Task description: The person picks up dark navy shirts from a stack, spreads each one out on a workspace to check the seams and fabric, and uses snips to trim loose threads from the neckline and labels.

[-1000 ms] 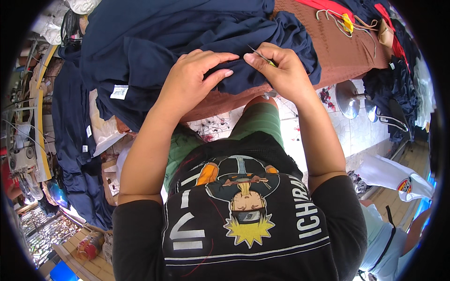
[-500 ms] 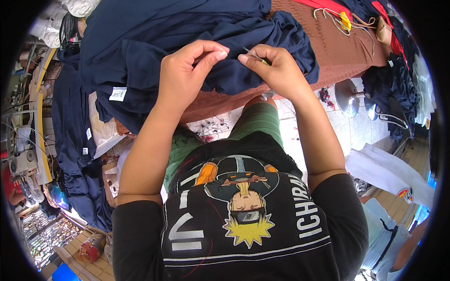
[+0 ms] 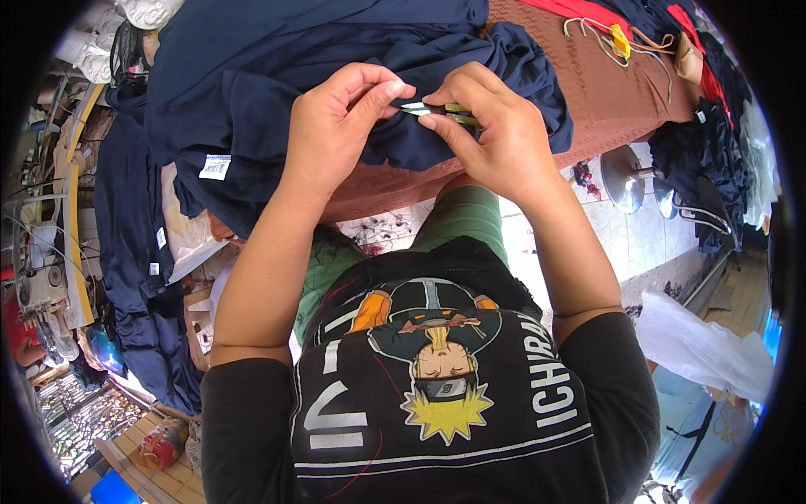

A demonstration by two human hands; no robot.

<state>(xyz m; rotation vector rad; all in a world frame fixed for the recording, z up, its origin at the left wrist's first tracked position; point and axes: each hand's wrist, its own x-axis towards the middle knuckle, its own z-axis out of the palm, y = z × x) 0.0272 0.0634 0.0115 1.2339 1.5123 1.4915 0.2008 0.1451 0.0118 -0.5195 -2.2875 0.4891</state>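
My left hand [image 3: 340, 126] and my right hand [image 3: 487, 126] meet over a dark navy garment [image 3: 277, 84] piled on a reddish-brown cloth-covered table [image 3: 588, 92]. My right hand grips small metal thread snips [image 3: 437, 109], blades pointing left. My left thumb and forefinger pinch at the blade tips, apparently on a thread or a bit of the fabric; what they hold is too small to tell. A white label [image 3: 216, 166] shows on the garment's left side.
More navy garments [image 3: 134, 252] hang off the table's left edge, with others [image 3: 697, 151] at the right. A yellow item with cords [image 3: 617, 38] lies at the table's far end. A metal stool base [image 3: 625, 176] stands on the tiled floor. White plastic [image 3: 705, 344] lies lower right.
Both hands have lifted slightly off the garment and drawn together. My left hand went from lying flat on the fabric to pinching at the snips' tips.
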